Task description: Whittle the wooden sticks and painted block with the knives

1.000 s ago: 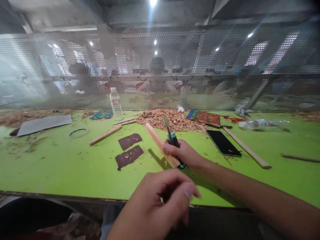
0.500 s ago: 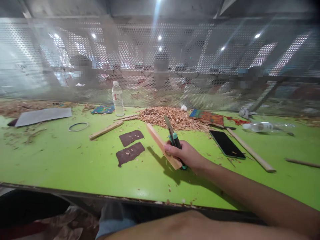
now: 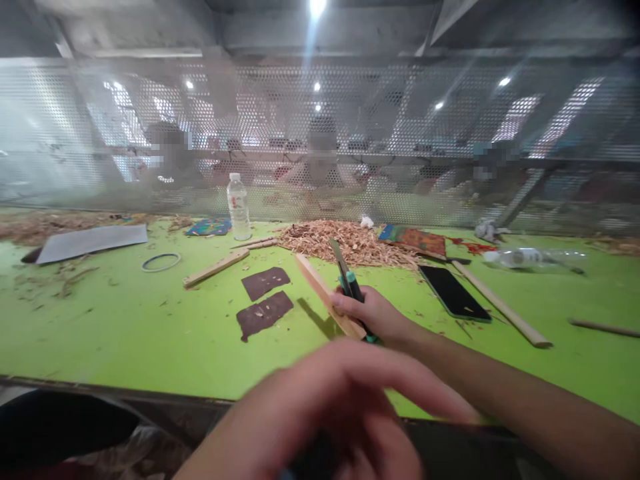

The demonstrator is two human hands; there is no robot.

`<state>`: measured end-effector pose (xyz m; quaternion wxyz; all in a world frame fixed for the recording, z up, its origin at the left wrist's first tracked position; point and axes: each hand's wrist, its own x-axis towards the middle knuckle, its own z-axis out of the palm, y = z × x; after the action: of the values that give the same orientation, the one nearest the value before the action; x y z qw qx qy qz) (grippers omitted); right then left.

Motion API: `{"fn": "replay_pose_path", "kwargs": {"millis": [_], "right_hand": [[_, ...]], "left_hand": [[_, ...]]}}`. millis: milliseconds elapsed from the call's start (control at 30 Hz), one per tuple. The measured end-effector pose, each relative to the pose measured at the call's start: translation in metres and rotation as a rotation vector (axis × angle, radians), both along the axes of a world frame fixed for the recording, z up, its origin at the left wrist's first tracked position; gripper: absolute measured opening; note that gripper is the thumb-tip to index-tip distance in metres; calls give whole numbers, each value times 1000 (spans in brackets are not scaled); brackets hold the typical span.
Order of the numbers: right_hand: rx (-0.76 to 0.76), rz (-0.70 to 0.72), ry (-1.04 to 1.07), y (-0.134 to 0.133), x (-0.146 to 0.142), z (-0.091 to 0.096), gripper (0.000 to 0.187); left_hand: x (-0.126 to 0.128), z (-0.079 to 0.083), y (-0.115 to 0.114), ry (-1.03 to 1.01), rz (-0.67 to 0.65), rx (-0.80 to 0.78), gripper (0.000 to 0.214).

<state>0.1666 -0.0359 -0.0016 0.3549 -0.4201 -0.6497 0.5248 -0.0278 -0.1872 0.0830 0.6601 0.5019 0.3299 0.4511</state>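
My right hand is closed around a pale strip of wood and a black-and-teal utility knife together. The knife's blade points up and away, beside the wood. Close to the camera, slightly blurred, my left hand hangs over the table's near edge. Its index finger stretches to the right, apart from the others, which curl below it; I see nothing held in it. Two dark brown pieces of sandpaper lie on the green table, left of the wood strip.
Behind the knife lies a heap of wood shavings. A water bottle stands at its left; a notched wooden stick and a ring lie nearer. Rightward are a phone, a rod and a lying bottle. People sit behind the perforated screen.
My left hand has come up into the foreground, where only a forearm showed before. My right hand still holds the wood strip and knife. The view has tilted slightly upward.
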Motion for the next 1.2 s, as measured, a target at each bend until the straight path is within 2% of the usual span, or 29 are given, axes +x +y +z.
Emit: {"fn": "replay_pose_path", "kwargs": {"millis": [67,167,233,300,333,400,500,600,733,800,967,1200], "right_hand": [[2,10,13,-1,-1,0,51],[-1,52,22,-3,-2,2,50],[-2,99,27,-7,-2,6,50],[5,157,35,-12,-2,10,50],[11,192,41,-15,-2,12,50],[24,268,52,-20,-3,14,49],[39,328,58,-25,-5,15,47],[126,264,-26,-25,-5,16,41],[421,120,-307,-21,0,19,43],[501,84,-380,-18,4,20,46],[613,149,-446,-18,10,21,40],[784,214,-595,-20,9,20,35]], "left_hand": [[-4,-5,13,-3,138,52,26],[-7,-36,43,38,439,149,23],[-6,-59,62,56,601,176,37],[-1,-74,74,87,655,145,55],[3,-77,77,67,654,133,64],[10,-78,79,22,542,100,70],[17,-74,76,-20,407,58,59],[17,-74,75,-87,450,-1,48],[14,-75,76,-155,487,-56,44],[14,-77,76,-129,454,-63,41],[12,-81,78,53,352,-48,44],[-2,-76,69,-84,199,-94,50]]}}
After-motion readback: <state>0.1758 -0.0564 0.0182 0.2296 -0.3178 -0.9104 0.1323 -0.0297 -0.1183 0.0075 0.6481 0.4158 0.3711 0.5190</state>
